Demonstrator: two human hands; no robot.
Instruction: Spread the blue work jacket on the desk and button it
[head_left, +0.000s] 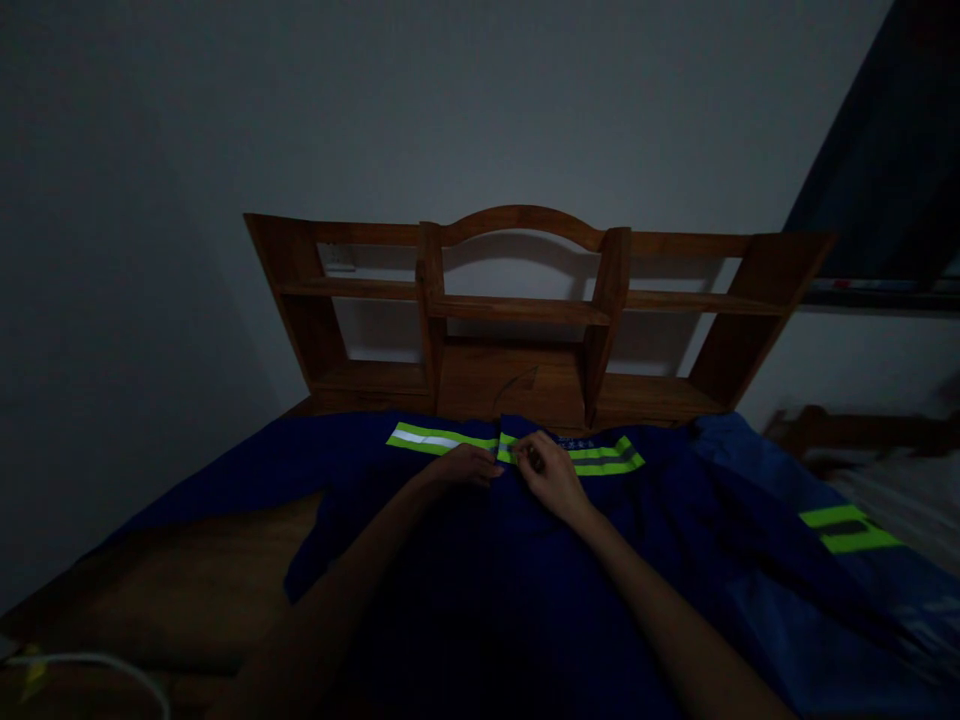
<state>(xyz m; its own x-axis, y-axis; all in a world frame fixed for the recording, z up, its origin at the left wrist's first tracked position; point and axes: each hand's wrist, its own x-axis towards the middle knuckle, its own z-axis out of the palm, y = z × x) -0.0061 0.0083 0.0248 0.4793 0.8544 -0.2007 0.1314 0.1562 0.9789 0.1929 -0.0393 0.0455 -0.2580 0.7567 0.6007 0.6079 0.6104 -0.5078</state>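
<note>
A dark blue work jacket (480,560) with yellow-green reflective strips lies spread out, one sleeve stretched to the left and the other to the right. My left hand (465,465) is at the middle of the chest strip, its bent fingers gripping the cloth by the front opening. Just to its right, my right hand (553,475) pinches the raised edge of the front flap (508,447) between thumb and fingers. Small pale lettering shows on the chest beyond my right hand. Poor light hides the lower part of the jacket and any fastener between my fingers.
Behind the jacket stands a wooden shelf unit (517,311) against a pale wall. Bare wooden surface (225,560) shows at left, with a white cable (112,660) near the front. A lighter blue cloth (795,600) lies under the right sleeve. A dark curtain hangs at upper right.
</note>
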